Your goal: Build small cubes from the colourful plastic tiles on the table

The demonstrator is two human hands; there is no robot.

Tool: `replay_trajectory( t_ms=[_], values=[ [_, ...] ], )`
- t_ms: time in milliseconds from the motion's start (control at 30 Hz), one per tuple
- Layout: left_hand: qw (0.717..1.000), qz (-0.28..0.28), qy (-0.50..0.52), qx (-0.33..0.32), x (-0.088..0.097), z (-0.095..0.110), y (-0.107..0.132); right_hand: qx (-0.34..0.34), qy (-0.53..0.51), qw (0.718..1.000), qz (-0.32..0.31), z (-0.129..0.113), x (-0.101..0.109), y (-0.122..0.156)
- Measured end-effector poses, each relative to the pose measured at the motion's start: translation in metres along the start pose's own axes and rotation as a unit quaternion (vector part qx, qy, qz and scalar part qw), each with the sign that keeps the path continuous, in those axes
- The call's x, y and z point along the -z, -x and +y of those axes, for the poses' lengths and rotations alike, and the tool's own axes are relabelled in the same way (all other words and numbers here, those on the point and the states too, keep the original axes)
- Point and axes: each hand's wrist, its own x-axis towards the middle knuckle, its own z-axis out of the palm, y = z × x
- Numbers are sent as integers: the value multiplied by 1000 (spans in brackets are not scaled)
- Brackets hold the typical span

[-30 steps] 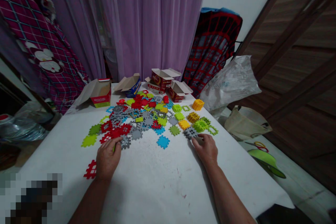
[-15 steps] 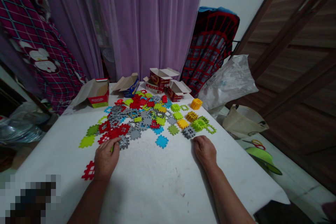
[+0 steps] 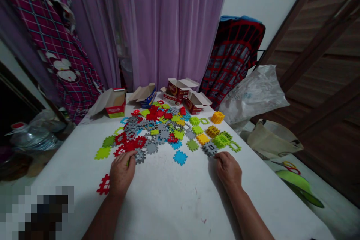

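My left hand (image 3: 122, 172) is closed low over the table, with a sliver of a yellow-green interlocking tile (image 3: 128, 162) showing between thumb and fingers. Beside its fingertips are a grey tile (image 3: 140, 156) and red window tiles (image 3: 120, 150). A separate red window tile (image 3: 104, 185) lies left of the wrist. My right hand (image 3: 229, 169) is pinched at the near corner of a grey block with window openings (image 3: 209, 149); its fingers partly hide that corner. Green joined blocks (image 3: 222, 140) stand just beyond. A blue tile (image 3: 180, 157) lies flat between the hands.
Mixed interlocking tiles (image 3: 164, 132) form a heap mid-table. Open cardboard boxes, one red and green (image 3: 117, 108), one blue (image 3: 148, 99), several dark red (image 3: 194, 105), line the back edge. A yellow block (image 3: 217, 117) stands at right. Beyond the table's right edge are plastic (image 3: 253, 86) and a bag (image 3: 267, 138).
The whole view has shifted, so everything appears farther right and slightly lower. Both hands keep about the same places beside the tiles.
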Motion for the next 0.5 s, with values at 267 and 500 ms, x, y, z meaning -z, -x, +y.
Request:
replay_trajectory(
  t_ms=[267, 500],
  values=[
    [997, 33, 46, 55, -1, -1, 0, 166, -82, 981, -64, -124, -19, -66],
    [992, 65, 70, 81, -9, -7, 5, 224, 11, 961, -162, -253, -68, -114]
  ],
)
